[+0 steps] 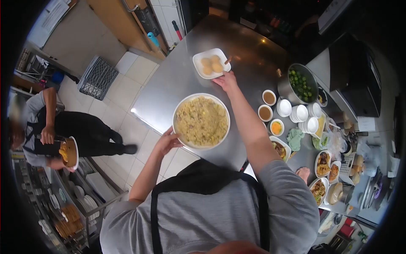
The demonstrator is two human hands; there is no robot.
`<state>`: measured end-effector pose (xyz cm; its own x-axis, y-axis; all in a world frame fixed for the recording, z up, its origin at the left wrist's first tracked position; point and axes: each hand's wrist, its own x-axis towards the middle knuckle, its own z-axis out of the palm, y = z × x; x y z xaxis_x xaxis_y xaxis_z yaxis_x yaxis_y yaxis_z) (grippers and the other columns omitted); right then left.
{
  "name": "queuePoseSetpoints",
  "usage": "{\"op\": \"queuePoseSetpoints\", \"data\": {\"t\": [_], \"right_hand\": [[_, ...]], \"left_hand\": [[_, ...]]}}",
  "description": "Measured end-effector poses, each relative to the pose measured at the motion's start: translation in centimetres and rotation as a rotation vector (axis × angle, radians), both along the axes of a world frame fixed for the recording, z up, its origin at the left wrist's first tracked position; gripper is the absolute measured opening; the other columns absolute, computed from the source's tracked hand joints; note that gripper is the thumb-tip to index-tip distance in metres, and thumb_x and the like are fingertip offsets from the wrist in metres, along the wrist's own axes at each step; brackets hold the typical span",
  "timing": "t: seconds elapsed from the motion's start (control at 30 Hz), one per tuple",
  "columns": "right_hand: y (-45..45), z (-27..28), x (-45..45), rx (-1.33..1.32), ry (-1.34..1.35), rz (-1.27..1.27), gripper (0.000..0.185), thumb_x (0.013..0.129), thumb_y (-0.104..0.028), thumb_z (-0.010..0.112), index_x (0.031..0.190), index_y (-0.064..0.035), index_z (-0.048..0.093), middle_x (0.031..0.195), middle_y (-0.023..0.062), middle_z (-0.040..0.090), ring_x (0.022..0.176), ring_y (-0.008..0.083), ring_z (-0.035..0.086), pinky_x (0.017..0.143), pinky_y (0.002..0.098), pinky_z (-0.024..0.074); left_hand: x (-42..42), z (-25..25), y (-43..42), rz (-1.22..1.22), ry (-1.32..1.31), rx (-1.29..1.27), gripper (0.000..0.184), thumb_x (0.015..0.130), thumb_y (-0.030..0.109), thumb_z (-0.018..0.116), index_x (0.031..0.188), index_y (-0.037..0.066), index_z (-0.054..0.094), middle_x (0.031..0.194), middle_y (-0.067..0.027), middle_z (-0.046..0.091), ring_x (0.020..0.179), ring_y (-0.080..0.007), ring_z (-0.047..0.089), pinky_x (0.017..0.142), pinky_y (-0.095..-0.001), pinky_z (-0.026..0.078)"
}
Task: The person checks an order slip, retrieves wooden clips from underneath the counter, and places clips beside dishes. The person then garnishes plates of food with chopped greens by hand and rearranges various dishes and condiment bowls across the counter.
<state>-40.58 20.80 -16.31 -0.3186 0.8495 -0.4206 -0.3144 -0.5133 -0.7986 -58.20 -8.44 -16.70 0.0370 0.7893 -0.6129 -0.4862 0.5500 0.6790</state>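
Observation:
My left hand [168, 142] is at the lower left rim of a big white bowl [201, 120] heaped with yellow fried rice, its fingers curled against the side. Farther out on the steel counter [163, 89], my right hand [226, 80] grips the near right edge of a small white dish [198, 63]. Several round, pale tan balls [212, 64] lie in that dish. A brown stick-like piece shows at the dish's right edge. The bowl and the dish are apart.
Right of my right arm are a steel pot [284, 89] of green limes, sauce cups [269, 98], stacked white cups [300, 113] and plated dishes [323, 164]. At left, another person [76, 129] holds a bowl [72, 153] near a grey crate [98, 78].

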Motion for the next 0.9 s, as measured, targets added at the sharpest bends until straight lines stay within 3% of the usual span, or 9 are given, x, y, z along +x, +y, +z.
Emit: {"op": "queuePoseSetpoints", "data": {"t": [0.07, 0.1, 0.17, 0.63, 0.7, 0.77, 0.83, 0.87, 0.9], "right_hand": [[4.9, -8.1, -2.0, 0.577, -0.352, 0.101, 0.032, 0.082, -0.004, 0.039, 0.112, -0.0065, 0.027, 0.105, 0.0229, 0.045, 0.088, 0.0365, 0.055, 0.067, 0.0457, 0.0528], [5.6, -6.7, -2.9, 0.579, -0.354, 0.097, 0.032, 0.082, -0.004, 0.039, 0.112, -0.0065, 0.027, 0.105, 0.0229, 0.045, 0.088, 0.0365, 0.055, 0.067, 0.0457, 0.0528], [5.8, -1.5, -4.6, 0.002, 0.07, -0.222, 0.032, 0.082, -0.001, 0.037, 0.112, -0.0059, 0.028, 0.104, 0.0219, 0.046, 0.089, 0.0362, 0.055, 0.067, 0.0463, 0.0525], [27.0, -7.4, -11.3, 0.091, 0.154, -0.435, 0.043, 0.082, -0.009, 0.043, 0.122, -0.0058, 0.026, 0.113, 0.0186, 0.041, 0.094, 0.0334, 0.052, 0.063, 0.0392, 0.0535], [27.5, -7.2, -9.7, 0.005, 0.222, -0.148, 0.046, 0.083, -0.011, 0.042, 0.124, -0.0058, 0.022, 0.113, 0.0198, 0.04, 0.094, 0.0339, 0.051, 0.066, 0.039, 0.053], [25.1, -4.2, -6.4, -0.055, -0.037, -0.237, 0.037, 0.082, -0.012, 0.046, 0.114, 0.0049, 0.037, 0.111, 0.0163, 0.048, 0.089, 0.0343, 0.056, 0.072, 0.044, 0.0481], [25.7, -5.8, -1.5, 0.561, -1.032, -0.193, 0.045, 0.078, -0.022, 0.055, 0.113, 0.0015, 0.04, 0.108, 0.0154, 0.051, 0.087, 0.0339, 0.056, 0.075, 0.0453, 0.0455], [22.4, -0.4, 2.4, 0.596, -1.465, 0.046, 0.047, 0.076, -0.031, 0.055, 0.111, -0.0024, 0.043, 0.11, 0.0156, 0.049, 0.092, 0.0335, 0.054, 0.08, 0.045, 0.0426], [20.8, 0.3, 5.5, 0.52, -1.591, -0.043, 0.04, 0.078, -0.026, 0.045, 0.111, -0.0037, 0.044, 0.12, 0.024, 0.038, 0.11, 0.0447, 0.035, 0.088, 0.0599, 0.0265]], "left_hand": [[-0.2, -0.2, 0.3, -0.001, 0.012, -0.007, 0.059, 0.075, 0.003, 0.049, 0.129, 0.009, 0.025, 0.098, -0.0141, 0.057, 0.073, -0.021, 0.061, 0.065, -0.0329, 0.053], [-0.3, -0.2, 0.5, 0.002, 0.016, -0.01, 0.059, 0.075, 0.002, 0.049, 0.129, 0.009, 0.025, 0.097, -0.0141, 0.057, 0.072, -0.0205, 0.061, 0.065, -0.0325, 0.053], [-0.6, -0.4, 0.8, 0.023, -0.03, -0.022, 0.061, 0.074, 0.002, 0.049, 0.129, 0.009, 0.025, 0.098, -0.0143, 0.057, 0.072, -0.0204, 0.061, 0.064, -0.0313, 0.053], [-0.2, -0.7, 1.9, 0.09, -0.021, -0.077, 0.053, 0.073, 0.001, 0.05, 0.123, 0.006, 0.035, 0.105, -0.0085, 0.053, 0.087, -0.019, 0.056, 0.067, -0.0295, 0.051], [-0.2, -0.6, 2.1, 0.068, -0.012, -0.072, 0.052, 0.073, 0.001, 0.049, 0.123, 0.006, 0.035, 0.105, -0.0089, 0.053, 0.088, -0.0193, 0.056, 0.067, -0.0299, 0.051], [-0.1, -0.7, 1.8, 0.026, -0.004, -0.067, 0.051, 0.073, 0.001, 0.048, 0.122, 0.006, 0.035, 0.106, -0.0092, 0.052, 0.089, -0.0196, 0.056, 0.067, -0.0304, 0.051], [-0.1, -1.2, 1.6, 0.049, 0.028, -0.052, 0.051, 0.074, 0.001, 0.047, 0.123, 0.006, 0.035, 0.106, -0.0098, 0.052, 0.089, -0.0202, 0.056, 0.067, -0.0308, 0.05], [0.1, -1.1, 1.7, 0.068, 0.024, -0.052, 0.051, 0.074, 0.001, 0.047, 0.124, 0.006, 0.034, 0.106, -0.0104, 0.052, 0.089, -0.0203, 0.056, 0.068, -0.0309, 0.05], [0.3, -1.1, 1.7, 0.065, 0.026, -0.058, 0.051, 0.074, 0.001, 0.047, 0.124, 0.006, 0.034, 0.106, -0.0104, 0.052, 0.089, -0.0203, 0.056, 0.068, -0.0309, 0.05]]}}
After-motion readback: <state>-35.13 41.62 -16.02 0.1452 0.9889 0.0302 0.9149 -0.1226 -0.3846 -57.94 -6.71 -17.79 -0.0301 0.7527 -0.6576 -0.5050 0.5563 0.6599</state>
